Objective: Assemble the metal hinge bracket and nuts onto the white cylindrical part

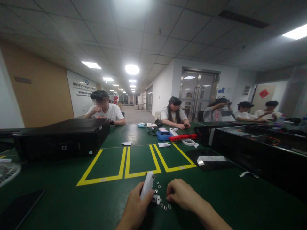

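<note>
My left hand [135,204] grips a white cylindrical handheld tool [147,185], which stands tilted with a small metal tip at its top end. A small white part with metal pieces [156,199] lies just below the tool, against my left hand. Several small metal rings or nuts [161,198] are scattered on the green mat between my hands. My right hand [179,193] is curled, with its fingertips down next to these rings. Whether those fingers pinch anything is hidden.
Yellow tape outlines [141,163] mark the green bench [216,204] ahead. A black case [62,137] stands at left and a black open-topped box [254,147] at right. A blue basket [163,135] and red item [182,137] sit farther off, near several seated people.
</note>
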A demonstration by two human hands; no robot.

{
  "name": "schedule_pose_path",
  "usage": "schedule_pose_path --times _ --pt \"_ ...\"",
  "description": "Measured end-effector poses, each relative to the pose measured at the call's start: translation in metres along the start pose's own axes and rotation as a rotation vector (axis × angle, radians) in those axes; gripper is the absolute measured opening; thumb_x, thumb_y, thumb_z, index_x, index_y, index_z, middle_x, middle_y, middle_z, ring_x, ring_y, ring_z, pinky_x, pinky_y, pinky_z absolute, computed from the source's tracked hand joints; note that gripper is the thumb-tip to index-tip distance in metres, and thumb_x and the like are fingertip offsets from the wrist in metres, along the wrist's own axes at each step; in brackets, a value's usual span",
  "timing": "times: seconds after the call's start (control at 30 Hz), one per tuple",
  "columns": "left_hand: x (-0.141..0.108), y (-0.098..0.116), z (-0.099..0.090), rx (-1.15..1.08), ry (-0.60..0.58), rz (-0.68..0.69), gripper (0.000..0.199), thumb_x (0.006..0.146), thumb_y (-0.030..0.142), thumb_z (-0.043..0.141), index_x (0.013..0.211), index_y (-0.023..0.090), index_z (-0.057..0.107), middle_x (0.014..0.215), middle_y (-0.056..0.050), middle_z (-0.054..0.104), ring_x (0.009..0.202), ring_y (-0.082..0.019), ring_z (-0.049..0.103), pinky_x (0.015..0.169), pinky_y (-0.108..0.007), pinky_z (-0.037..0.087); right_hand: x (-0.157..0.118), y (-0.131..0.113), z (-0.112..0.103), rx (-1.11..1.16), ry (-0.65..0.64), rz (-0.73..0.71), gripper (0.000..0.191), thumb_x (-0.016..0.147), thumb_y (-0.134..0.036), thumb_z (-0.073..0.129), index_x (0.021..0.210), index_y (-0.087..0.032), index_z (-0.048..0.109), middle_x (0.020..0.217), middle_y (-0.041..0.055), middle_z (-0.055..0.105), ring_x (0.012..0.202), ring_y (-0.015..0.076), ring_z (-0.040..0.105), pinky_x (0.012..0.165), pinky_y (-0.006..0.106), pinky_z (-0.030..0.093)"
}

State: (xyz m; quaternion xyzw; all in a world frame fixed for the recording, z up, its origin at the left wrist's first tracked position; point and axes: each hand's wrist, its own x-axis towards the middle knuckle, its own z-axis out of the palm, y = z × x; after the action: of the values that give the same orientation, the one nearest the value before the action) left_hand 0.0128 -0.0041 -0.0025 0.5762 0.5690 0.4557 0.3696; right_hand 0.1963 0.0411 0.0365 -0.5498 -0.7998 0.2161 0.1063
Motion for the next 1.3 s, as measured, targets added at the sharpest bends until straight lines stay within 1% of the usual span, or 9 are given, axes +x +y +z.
schedule_pose_path --times 0.23,0.4,0.5,0.6,0.7,0.8,0.9,1.03,1.3 --pt "0.003 -0.005 0.002 0.000 0.016 -0.013 0.042 0.073 0.043 0.052 0.099 0.011 0.060 0.083 -0.008 0.068 0.075 -0.022 0.061 0.064 -0.028 0.044 0.003 0.002 -0.002 -0.001 -0.047 -0.060 0.017 0.069 -0.011 0.066 0.071 -0.025 0.075 0.076 0.0008 0.071 0.076 0.0191 0.065 0.060 0.022 0.040" --pt "0.004 -0.004 0.001 0.006 0.017 -0.005 0.042 0.073 0.042 0.053 0.100 0.011 0.061 0.084 -0.008 0.069 0.076 -0.022 0.061 0.065 -0.027 0.044 0.001 -0.002 -0.002 -0.122 0.027 -0.056 0.018 0.071 -0.012 0.060 0.074 -0.023 0.074 0.079 0.0045 0.071 0.077 0.0227 0.065 0.061 0.026 0.041" --pt "0.003 -0.003 0.001 -0.008 0.033 -0.015 0.041 0.072 0.043 0.055 0.098 0.012 0.061 0.081 -0.007 0.068 0.077 -0.022 0.061 0.064 -0.027 0.045 0.004 0.000 0.001 -0.108 0.049 -0.079 0.015 0.072 -0.013 0.061 0.076 -0.021 0.073 0.081 0.0047 0.070 0.079 0.0227 0.064 0.063 0.026 0.041" --pt "0.001 -0.002 0.001 -0.009 0.033 -0.025 0.040 0.071 0.043 0.055 0.097 0.013 0.062 0.080 -0.006 0.068 0.077 -0.022 0.061 0.065 -0.027 0.045 0.013 0.006 0.009 0.221 0.111 -0.159 0.011 0.075 -0.021 0.060 0.077 -0.018 0.071 0.077 0.0042 0.068 0.075 0.0195 0.062 0.062 0.025 0.043" --pt "0.000 0.000 0.001 -0.009 0.012 -0.008 0.039 0.073 0.041 0.053 0.098 0.013 0.062 0.082 -0.006 0.068 0.077 -0.022 0.061 0.067 -0.027 0.045 0.022 0.008 0.021 0.745 0.131 -0.226 0.026 0.075 -0.038 0.061 0.078 -0.014 0.067 0.062 0.0010 0.059 0.054 0.0154 0.056 0.046 0.021 0.041" --pt "0.000 0.001 0.001 -0.013 0.000 -0.001 0.038 0.073 0.040 0.052 0.098 0.013 0.062 0.083 -0.006 0.067 0.078 -0.022 0.060 0.067 -0.028 0.045 0.025 0.003 0.030 1.017 0.144 -0.278 0.040 0.066 -0.052 0.070 0.074 -0.013 0.068 0.066 0.0010 0.057 0.051 0.0140 0.054 0.040 0.020 0.039" --pt "0.001 0.003 0.001 -0.014 -0.011 0.007 0.039 0.073 0.039 0.053 0.100 0.013 0.062 0.084 -0.006 0.067 0.077 -0.022 0.060 0.067 -0.028 0.045 0.022 -0.005 0.036 1.108 0.196 -0.268 0.045 0.060 -0.056 0.076 0.070 -0.013 0.069 0.071 0.0025 0.059 0.050 0.0135 0.055 0.039 0.019 0.038" --pt "0.000 0.002 0.001 -0.011 -0.024 0.008 0.038 0.073 0.035 0.052 0.101 0.011 0.062 0.088 -0.008 0.068 0.081 -0.023 0.060 0.071 -0.028 0.044 0.018 -0.011 0.040 1.121 0.273 -0.234 0.048 0.062 -0.060 0.074 0.073 -0.013 0.069 0.061 0.0019 0.060 0.046 0.0133 0.055 0.041 0.020 0.039" --pt "0.001 -0.002 0.001 0.011 -0.036 0.018 0.036 0.076 0.036 0.051 0.099 0.011 0.061 0.090 -0.009 0.069 0.083 -0.024 0.061 0.071 -0.029 0.043 0.020 -0.009 0.044 1.158 0.279 -0.178 0.054 0.059 -0.064 0.074 0.076 -0.013 0.064 0.050 0.0025 0.061 0.045 0.0158 0.056 0.043 0.021 0.041"
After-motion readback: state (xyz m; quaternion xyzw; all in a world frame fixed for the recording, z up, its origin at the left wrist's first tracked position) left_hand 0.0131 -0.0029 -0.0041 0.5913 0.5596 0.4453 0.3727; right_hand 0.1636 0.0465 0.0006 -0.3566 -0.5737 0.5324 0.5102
